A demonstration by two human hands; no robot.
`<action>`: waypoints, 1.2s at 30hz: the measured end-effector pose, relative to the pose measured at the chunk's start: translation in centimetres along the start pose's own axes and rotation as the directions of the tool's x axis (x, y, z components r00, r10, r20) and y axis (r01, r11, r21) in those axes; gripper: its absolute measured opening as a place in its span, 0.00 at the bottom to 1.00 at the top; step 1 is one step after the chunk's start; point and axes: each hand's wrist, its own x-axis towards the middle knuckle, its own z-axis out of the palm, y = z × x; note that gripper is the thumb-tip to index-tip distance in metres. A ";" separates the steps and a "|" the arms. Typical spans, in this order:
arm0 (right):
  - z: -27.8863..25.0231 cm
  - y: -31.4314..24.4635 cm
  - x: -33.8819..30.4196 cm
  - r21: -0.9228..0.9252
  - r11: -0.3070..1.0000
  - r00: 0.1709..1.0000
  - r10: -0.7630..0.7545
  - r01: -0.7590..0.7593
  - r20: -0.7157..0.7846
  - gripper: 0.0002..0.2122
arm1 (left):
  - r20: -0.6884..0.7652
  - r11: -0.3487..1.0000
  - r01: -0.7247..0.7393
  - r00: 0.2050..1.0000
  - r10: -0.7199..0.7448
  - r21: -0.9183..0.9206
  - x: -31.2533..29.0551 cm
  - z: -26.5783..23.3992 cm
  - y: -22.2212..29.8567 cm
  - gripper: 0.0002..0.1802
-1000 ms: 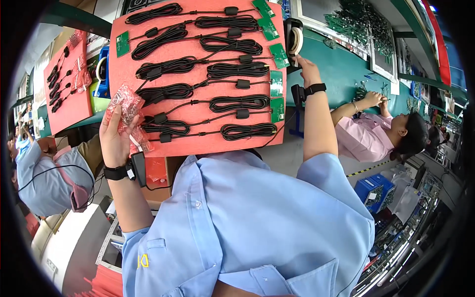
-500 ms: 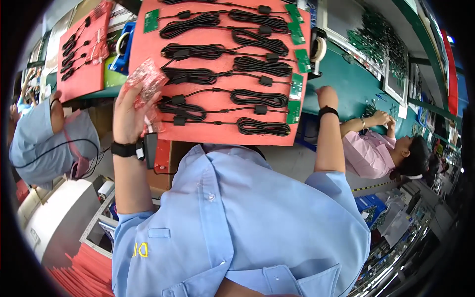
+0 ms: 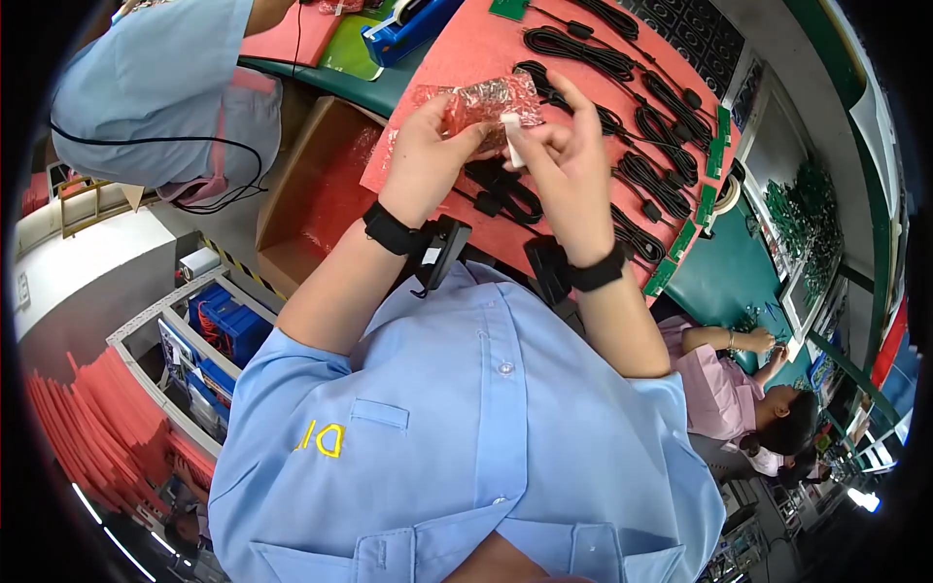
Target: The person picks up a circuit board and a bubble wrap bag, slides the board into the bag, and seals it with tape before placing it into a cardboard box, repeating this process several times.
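bubble wrap (image 3: pixel 498 93) is pinched by the left fingers (image 3: pixel 468 142), a white strip (image 3: pixel 513 148) by the right fingers (image 3: pixel 581 105) close by; if either pinch is loosened, wrap or strip could be dropped, and the cable coil (image 3: pixel 656 185) right of the right fingers could be snagged.

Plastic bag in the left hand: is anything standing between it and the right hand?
Only a small white strip at the thumb of the right hand, overlapping the plastic bag in this view; nothing else visible.
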 end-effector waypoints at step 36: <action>5.1 1.2 9.3 -0.880 0.165 0.893 -0.002 0.445 0.450 0.29 | -0.817 0.679 0.601 0.576 -0.004 0.420 -3.3 -32.5 -22.7 0.11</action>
